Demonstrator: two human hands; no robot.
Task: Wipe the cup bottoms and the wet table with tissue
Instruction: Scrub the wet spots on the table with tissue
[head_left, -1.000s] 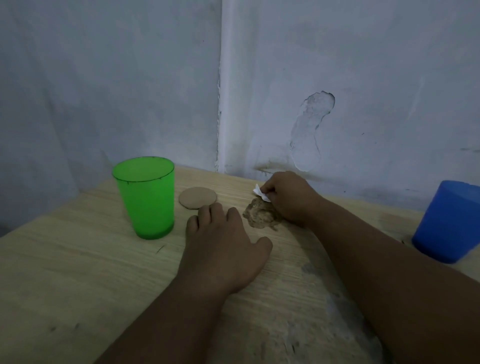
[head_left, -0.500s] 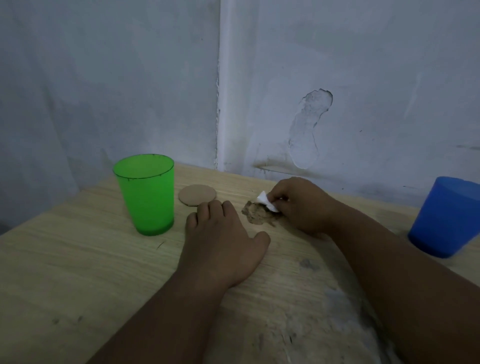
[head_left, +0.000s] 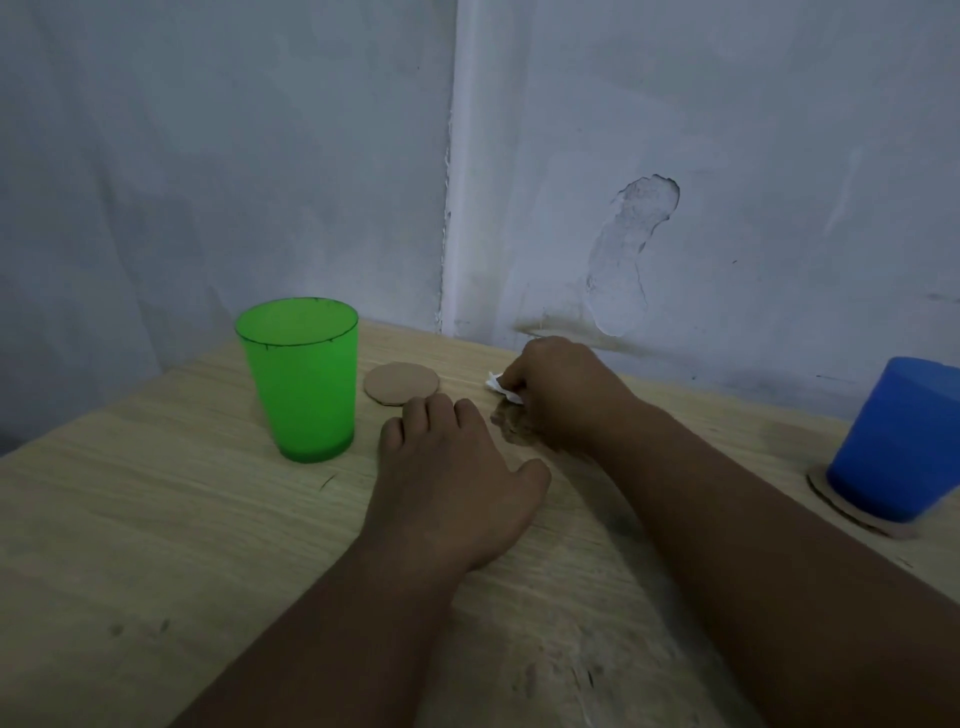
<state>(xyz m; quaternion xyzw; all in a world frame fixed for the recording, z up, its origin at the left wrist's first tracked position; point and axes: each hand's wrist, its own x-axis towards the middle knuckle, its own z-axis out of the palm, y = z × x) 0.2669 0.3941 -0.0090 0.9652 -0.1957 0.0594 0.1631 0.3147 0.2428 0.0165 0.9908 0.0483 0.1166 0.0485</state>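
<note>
My right hand (head_left: 563, 395) pinches a small white tissue (head_left: 500, 387) and presses it on the table (head_left: 156, 519) at the far edge of a dark wet patch (head_left: 511, 426). Beside it, my left hand (head_left: 457, 483) lies flat, palm down, fingers apart, holding nothing. An upright green cup (head_left: 301, 379) stands to the left of both hands. At the right edge a blue cup (head_left: 893, 441) sits upside down on a round cardboard coaster (head_left: 857, 522).
A second round cardboard coaster (head_left: 401, 383) lies bare between the green cup and my right hand. The table stands in a corner of grey walls (head_left: 727, 156) with chipped plaster. Scuffed, worn marks (head_left: 571, 670) cover the near table surface.
My right hand has rubbed the tissue back and forth across the wet patch, which looks smaller now. My left hand stays flat on the table. The view has shifted slightly.
</note>
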